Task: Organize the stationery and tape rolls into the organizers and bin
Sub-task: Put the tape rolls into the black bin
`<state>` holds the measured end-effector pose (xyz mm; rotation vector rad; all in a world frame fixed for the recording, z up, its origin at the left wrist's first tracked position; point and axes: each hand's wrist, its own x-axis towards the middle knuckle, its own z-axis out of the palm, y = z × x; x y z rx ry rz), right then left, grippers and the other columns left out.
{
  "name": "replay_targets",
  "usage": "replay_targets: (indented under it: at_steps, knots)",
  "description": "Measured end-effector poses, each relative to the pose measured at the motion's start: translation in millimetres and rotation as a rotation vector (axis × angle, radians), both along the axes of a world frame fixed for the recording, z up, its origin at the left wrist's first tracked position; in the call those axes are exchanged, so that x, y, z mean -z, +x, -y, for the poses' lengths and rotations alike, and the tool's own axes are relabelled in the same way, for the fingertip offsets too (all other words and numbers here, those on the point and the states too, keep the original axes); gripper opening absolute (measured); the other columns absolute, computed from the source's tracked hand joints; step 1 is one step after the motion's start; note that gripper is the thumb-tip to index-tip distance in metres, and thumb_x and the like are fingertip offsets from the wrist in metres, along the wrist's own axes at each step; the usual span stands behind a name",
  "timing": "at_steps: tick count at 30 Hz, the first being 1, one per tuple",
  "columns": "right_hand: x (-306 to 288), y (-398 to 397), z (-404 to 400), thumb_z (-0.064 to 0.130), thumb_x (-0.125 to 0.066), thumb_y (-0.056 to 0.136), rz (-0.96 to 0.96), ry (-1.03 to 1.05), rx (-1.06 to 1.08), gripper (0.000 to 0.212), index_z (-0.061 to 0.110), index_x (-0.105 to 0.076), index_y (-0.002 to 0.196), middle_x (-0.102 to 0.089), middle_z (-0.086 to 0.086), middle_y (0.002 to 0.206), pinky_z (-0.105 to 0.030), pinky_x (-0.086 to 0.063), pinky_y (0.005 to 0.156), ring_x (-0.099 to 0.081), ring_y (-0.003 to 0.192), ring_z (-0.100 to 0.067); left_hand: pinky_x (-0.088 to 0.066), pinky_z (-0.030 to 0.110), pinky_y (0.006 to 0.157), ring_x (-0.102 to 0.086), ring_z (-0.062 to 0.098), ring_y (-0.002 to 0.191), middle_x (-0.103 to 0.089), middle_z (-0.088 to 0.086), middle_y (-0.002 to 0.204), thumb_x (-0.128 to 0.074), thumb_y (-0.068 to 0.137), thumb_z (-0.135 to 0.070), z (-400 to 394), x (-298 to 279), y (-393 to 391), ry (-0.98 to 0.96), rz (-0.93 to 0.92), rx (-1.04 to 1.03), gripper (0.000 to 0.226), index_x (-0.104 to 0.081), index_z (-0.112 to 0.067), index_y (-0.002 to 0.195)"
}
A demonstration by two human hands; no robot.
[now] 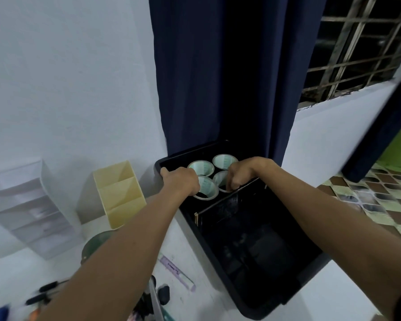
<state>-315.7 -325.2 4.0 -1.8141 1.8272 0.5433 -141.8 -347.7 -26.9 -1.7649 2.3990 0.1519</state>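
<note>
A black bin (220, 269) sits on the white table against the wall and curtain. Its far end holds several tape rolls with pale green cores, such as the back right tape roll (225, 161) and the back left tape roll (201, 168). My left hand (181, 180) rests over the front left tape roll (206, 188), fingers curled on it near the bin's left rim. My right hand (243, 173) curls over the front right tape roll (220, 179), beside a dark divider (225, 203) that crosses the bin.
A cream pen organizer (119, 193) and a clear drawer organizer (30, 212) stand left of the bin. A green roll (95, 244), black markers (46, 290), a purple ruler (178, 274) and scissors lie near the front. A dark curtain (218, 77) hangs behind.
</note>
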Motion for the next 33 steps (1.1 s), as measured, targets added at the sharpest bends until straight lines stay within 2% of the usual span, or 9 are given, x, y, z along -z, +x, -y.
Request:
replay_targets:
  at_steps: [4, 8, 14, 19, 22, 24, 27, 29, 33]
  knots:
    - [11, 3, 3, 0.027, -0.060, 0.066, 0.142, -0.011, 0.066, 0.047, 0.019, -0.070, 0.111, -0.066, -0.007, 0.120, -0.044, -0.047, 0.102, -0.061, 0.112, -0.027, -0.021, 0.045, 0.099, -0.052, 0.018, 0.081, -0.054, -0.003, 0.077, -0.044, 0.083, -0.012, 0, 9, -1, 0.028, 0.002, -0.006, 0.012, -0.054, -0.018, 0.080]
    - [15, 5, 3, 0.008, -0.056, 0.082, 0.254, -0.108, 0.092, 0.037, 0.018, -0.070, 0.115, -0.065, 0.008, 0.110, -0.027, -0.047, 0.096, -0.059, 0.109, -0.015, -0.021, 0.044, 0.099, -0.052, 0.017, 0.081, -0.053, -0.003, 0.077, -0.048, 0.082, -0.009, 0, 14, -1, 0.018, 0.038, 0.004, 0.012, -0.051, -0.018, 0.075]
    - [24, 7, 7, 0.008, -0.061, 0.082, 0.304, -0.170, 0.101, 0.034, 0.021, -0.071, 0.112, -0.068, 0.006, 0.113, -0.022, -0.048, 0.088, -0.061, 0.104, -0.013, -0.019, 0.045, 0.100, -0.056, 0.019, 0.078, -0.053, -0.003, 0.073, -0.051, 0.080, -0.009, -5, 19, 2, -0.080, 0.117, 0.043, 0.015, -0.046, -0.019, 0.069]
    - [26, 5, 9, 0.011, -0.064, 0.082, 0.264, -0.275, 0.074, 0.026, 0.023, -0.075, 0.102, -0.070, 0.006, 0.107, -0.024, -0.051, 0.089, -0.063, 0.102, -0.013, -0.027, 0.045, 0.103, -0.053, 0.020, 0.080, -0.051, -0.003, 0.074, -0.049, 0.084, -0.014, -5, 5, 10, -0.026, -0.023, 0.064, 0.016, -0.045, -0.018, 0.070]
    - [20, 12, 11, 0.014, -0.069, 0.079, 0.267, -0.443, 0.047, 0.016, 0.019, -0.075, 0.093, -0.071, 0.002, 0.100, -0.026, -0.053, 0.085, -0.066, 0.097, -0.015, -0.031, 0.042, 0.100, -0.057, 0.024, 0.095, -0.061, 0.000, 0.088, -0.050, 0.087, -0.020, -7, -9, 25, -0.043, -0.210, 0.052, 0.010, -0.058, -0.015, 0.084]
    - [7, 27, 4, 0.012, -0.068, 0.080, 0.357, -0.498, 0.009, 0.015, 0.018, -0.074, 0.092, -0.071, 0.003, 0.097, -0.024, -0.053, 0.084, -0.066, 0.093, -0.012, -0.031, 0.040, 0.093, -0.056, 0.025, 0.105, -0.065, 0.001, 0.104, -0.050, 0.086, -0.022, -13, -18, 42, -0.079, -0.292, 0.042, 0.023, -0.064, -0.016, 0.103]
    - [-13, 64, -19, 0.016, -0.069, 0.080, 0.487, -0.527, -0.104, 0.014, 0.021, -0.075, 0.091, -0.070, 0.009, 0.089, -0.009, -0.048, 0.071, -0.064, 0.083, -0.003, -0.044, 0.038, 0.093, -0.057, 0.025, 0.107, -0.065, 0.002, 0.111, -0.051, 0.085, -0.022, -31, -33, 80, -0.156, -0.371, 0.052, 0.027, -0.065, -0.019, 0.108]
    - [-20, 92, -39, 0.018, -0.069, 0.079, 0.537, -0.493, -0.215, 0.013, 0.020, -0.075, 0.091, -0.069, 0.012, 0.079, -0.005, -0.042, 0.060, -0.061, 0.069, 0.002, -0.046, 0.032, 0.091, -0.058, 0.024, 0.106, -0.064, 0.003, 0.112, -0.054, 0.086, -0.022, -49, -39, 112, -0.126, -0.373, 0.027, 0.027, -0.066, -0.018, 0.110]
    - [-12, 147, -77, 0.026, -0.069, 0.082, 0.527, -0.389, -0.462, 0.014, 0.021, -0.074, 0.094, -0.068, 0.014, 0.081, -0.010, -0.046, 0.066, -0.060, 0.072, 0.003, -0.040, 0.023, 0.083, -0.057, 0.019, 0.102, -0.062, 0.001, 0.118, -0.057, 0.087, -0.020, -92, -41, 173, -0.054, -0.219, -0.006, 0.030, -0.064, -0.019, 0.116]
